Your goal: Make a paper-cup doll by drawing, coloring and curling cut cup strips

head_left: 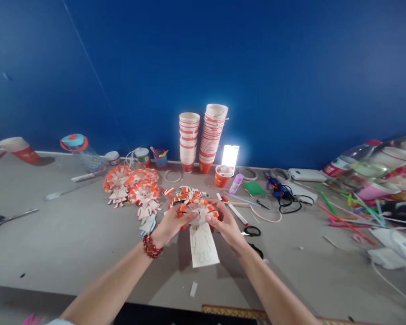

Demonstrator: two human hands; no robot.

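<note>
My left hand (pixel 176 221) and my right hand (pixel 225 222) grip a paper doll (pixel 201 246) from both sides. Its upper part is a round head with orange and white curled strips around it, and my thumbs press on the front. Below hangs an uncut white paper strip with a pencil-drawn dress and legs. Right behind it lies a heap of orange and white paper scraps (pixel 186 195). To the left of my left hand are several similar paper dolls (pixel 145 198) with orange frilled heads. Near my right hand lie a white marker (pixel 235 211) and black-handled scissors (pixel 252 231).
Two tall stacks of paper cups (pixel 188 144) stand against the blue wall beside a lit phone (pixel 230 157). A glue stick (pixel 236 184) and a glue gun (pixel 278 187) lie to the right. Bottles, cups and coloured pipe cleaners (pixel 347 225) crowd the right side. Scissors (pixel 10 220) lie far left.
</note>
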